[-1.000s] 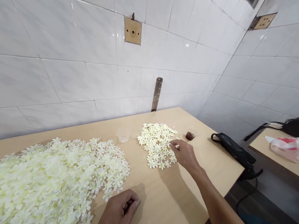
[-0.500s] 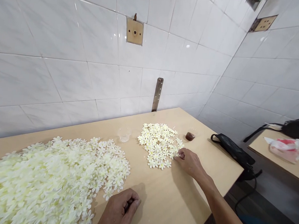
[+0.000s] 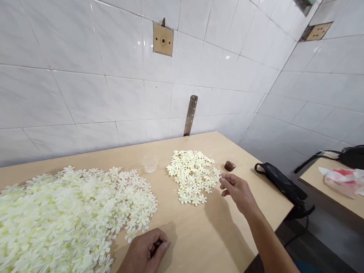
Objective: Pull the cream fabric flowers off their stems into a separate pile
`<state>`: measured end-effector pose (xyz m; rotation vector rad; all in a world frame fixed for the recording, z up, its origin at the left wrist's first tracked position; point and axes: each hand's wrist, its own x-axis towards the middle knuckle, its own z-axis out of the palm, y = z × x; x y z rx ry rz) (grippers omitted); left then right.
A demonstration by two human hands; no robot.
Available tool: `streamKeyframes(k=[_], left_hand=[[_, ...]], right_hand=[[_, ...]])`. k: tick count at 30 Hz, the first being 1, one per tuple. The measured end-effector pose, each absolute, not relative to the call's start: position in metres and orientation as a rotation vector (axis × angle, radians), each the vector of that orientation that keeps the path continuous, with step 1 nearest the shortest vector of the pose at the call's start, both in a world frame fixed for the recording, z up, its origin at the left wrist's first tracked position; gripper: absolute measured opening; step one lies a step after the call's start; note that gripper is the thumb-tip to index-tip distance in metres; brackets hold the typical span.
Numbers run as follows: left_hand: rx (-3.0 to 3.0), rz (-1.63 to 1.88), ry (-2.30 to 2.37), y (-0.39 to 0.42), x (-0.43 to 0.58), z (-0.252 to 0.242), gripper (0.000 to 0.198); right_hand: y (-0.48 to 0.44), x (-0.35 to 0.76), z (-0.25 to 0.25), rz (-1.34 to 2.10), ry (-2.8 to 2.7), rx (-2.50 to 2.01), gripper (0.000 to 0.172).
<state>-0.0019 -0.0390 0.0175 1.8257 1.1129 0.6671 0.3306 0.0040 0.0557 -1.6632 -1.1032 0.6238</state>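
Observation:
My left hand point(image 3: 145, 254) rests on the table in a loose curl, thumb against the bent fingers. Whatever it may hold is hidden inside. Beside it, on the left, spreads a large heap of white and pale yellow artificial flowers point(image 3: 67, 216). My right hand point(image 3: 236, 191) hovers at the right edge of a smaller group of flowers point(image 3: 193, 174) laid out flat. Its fingers are apart, and I see nothing between them. A small clear cup of dark brown liquid point(image 3: 230, 165) stands just beyond that hand.
A clear plastic cup point(image 3: 150, 164) stands between the two flower groups on the table point(image 3: 190, 237). A black bag point(image 3: 278, 182) hangs by the table's right edge. On another table at right lie a red and white plastic bag point(image 3: 344, 181) and a black strap. A tiled wall point(image 3: 119, 99) runs behind.
My right hand has lifted slightly off the flowers and moved a little right and up, its pinched fingers spreading apart. My left hand stays in place.

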Motion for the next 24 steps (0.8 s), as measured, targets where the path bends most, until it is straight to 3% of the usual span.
streamKeyframes(k=[7, 17, 24], left_hand=[[1.734, 0.645, 1.123, -0.039, 0.0, 0.024, 0.029], [1.461, 0.612, 1.046, -0.039, 0.009, 0.031, 0.026], [1.094, 0.622, 1.049, -0.038, 0.024, 0.046, 0.042]], right_hand=[[-0.016, 0.284, 0.062, 1.12, -1.061, -1.26, 0.037], [-0.032, 0.265, 0.056, 1.225, -1.154, -1.259, 0.032], [-0.049, 0.218, 0.051, 1.131, -1.47, -1.359, 0.028]])
